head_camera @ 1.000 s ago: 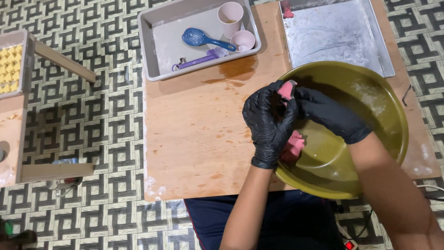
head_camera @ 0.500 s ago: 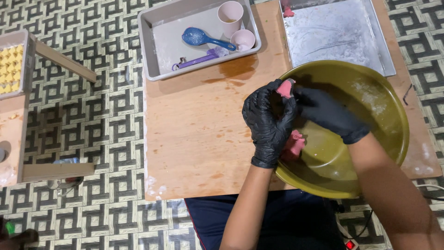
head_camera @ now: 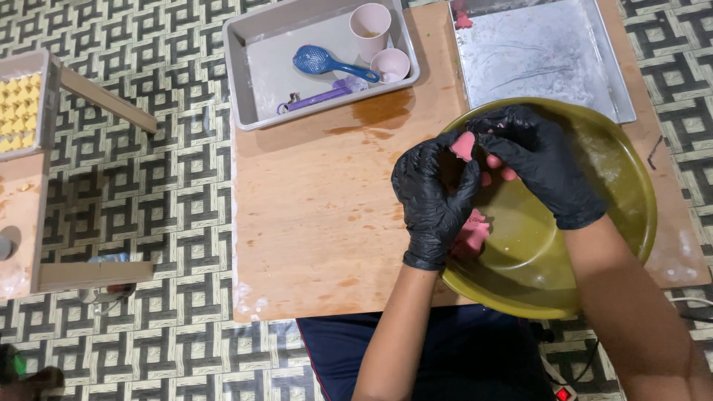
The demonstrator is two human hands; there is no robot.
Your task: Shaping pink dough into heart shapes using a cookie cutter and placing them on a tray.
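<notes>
Both hands wear black gloves and meet over the left rim of a wide olive-green bowl (head_camera: 624,186). My left hand (head_camera: 431,197) cups a small piece of pink dough (head_camera: 464,145), and my right hand (head_camera: 538,160) pinches the same piece from the right. A larger lump of pink dough (head_camera: 471,234) lies in the bowl under my left wrist. The bowl rests on a low wooden board (head_camera: 319,223).
A grey tray (head_camera: 275,67) at the back holds a blue spoon (head_camera: 319,61), a purple tool (head_camera: 319,98) and two pink cups (head_camera: 370,28). A floured metal tray (head_camera: 542,52) lies back right. At the left, a wooden stand (head_camera: 30,215) carries yellow pieces (head_camera: 16,111). Patterned floor surrounds everything.
My hands stay over the bowl's left rim; the fingers have shifted slightly around the pink dough piece.
</notes>
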